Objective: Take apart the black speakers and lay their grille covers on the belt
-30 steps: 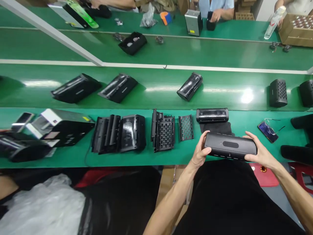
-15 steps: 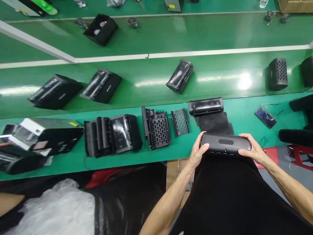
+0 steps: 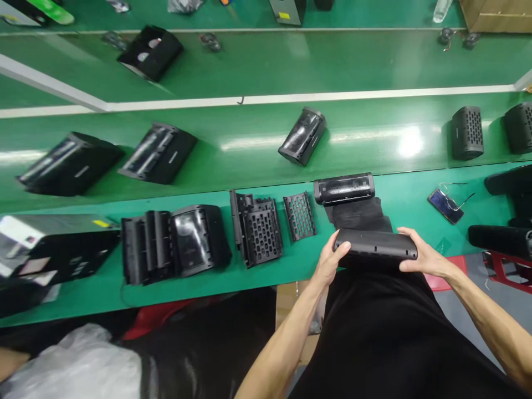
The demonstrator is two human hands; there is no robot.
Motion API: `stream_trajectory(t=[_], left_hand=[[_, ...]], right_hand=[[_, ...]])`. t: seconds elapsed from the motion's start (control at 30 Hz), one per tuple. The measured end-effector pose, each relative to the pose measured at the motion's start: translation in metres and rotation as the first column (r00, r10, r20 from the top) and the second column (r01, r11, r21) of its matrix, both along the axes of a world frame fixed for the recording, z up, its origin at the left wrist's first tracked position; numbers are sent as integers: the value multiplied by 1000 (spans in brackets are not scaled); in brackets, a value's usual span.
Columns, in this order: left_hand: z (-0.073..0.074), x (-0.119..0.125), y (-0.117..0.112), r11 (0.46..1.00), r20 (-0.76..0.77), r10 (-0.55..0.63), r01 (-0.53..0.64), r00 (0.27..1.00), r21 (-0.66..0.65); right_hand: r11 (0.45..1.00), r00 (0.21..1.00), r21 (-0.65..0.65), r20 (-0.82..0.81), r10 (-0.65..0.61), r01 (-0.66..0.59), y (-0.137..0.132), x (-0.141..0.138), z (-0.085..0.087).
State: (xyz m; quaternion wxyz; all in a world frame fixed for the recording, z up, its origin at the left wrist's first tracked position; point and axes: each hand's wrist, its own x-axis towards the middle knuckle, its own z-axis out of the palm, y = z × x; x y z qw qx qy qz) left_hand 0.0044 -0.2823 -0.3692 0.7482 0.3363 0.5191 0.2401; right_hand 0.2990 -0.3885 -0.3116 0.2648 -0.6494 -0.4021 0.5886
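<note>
My left hand (image 3: 331, 258) and my right hand (image 3: 424, 255) grip the two ends of a long black speaker housing (image 3: 376, 244), thumbs toward me. It is held level at the bench's front edge, above my lap, and a side with small slots faces up. Just beyond it lies a flat black sheet (image 3: 361, 215), partly covered by the housing. Behind the sheet rests a black speaker body (image 3: 344, 188) with a shiny mesh-patterned front. Left of my left hand is a perforated black grille (image 3: 300, 215), beside stacked grille parts (image 3: 258, 230).
Further left on the bench (image 3: 233, 280) stand black housings (image 3: 199, 238) and a large box (image 3: 62, 244). A phone with glasses (image 3: 446, 204) lies to the right. Speakers (image 3: 302, 136) sit on the green belt behind. A person in black is at lower left.
The housing has rolled in my hands: the face with the oval recess has turned out of sight and a slotted side is now up. The whole view has shifted slightly.
</note>
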Motion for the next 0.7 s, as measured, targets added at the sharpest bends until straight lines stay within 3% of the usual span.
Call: stream_trajectory(t=[0.1, 0.2, 0.37, 0.43, 0.53, 0.6, 0.67, 0.7], left_hand=[[0, -4, 14, 995, 26, -95, 96, 995, -7], [1, -1, 33, 973, -19, -199, 200, 980, 117], [14, 28, 81, 938, -43, -162, 168, 986, 303], [20, 37, 89, 938, -10, -53, 53, 999, 343], [17, 34, 70, 939, -35, 205, -186, 978, 290], [3, 22, 44, 935, -148, 345, -326, 927, 139], [-18, 4, 19, 854, -320, 492, -521, 810, -5], [-29, -7, 10, 812, -386, 535, -584, 751, -11]], right_hand=[[999, 996, 54, 88, -2, -3, -5, 5, -9], [995, 995, 63, 56, -82, 79, -10, 4, -13], [958, 961, 86, -60, -271, 275, 7, 5, -16], [911, 911, 105, -155, -382, 399, 27, 14, -23], [785, 767, 88, -303, -565, 613, 78, 46, -40], [722, 688, 54, -361, -630, 690, 128, 74, -57], [636, 598, 32, -377, -707, 771, 186, 101, -77], [601, 560, -8, -356, -748, 799, 214, 112, -88]])
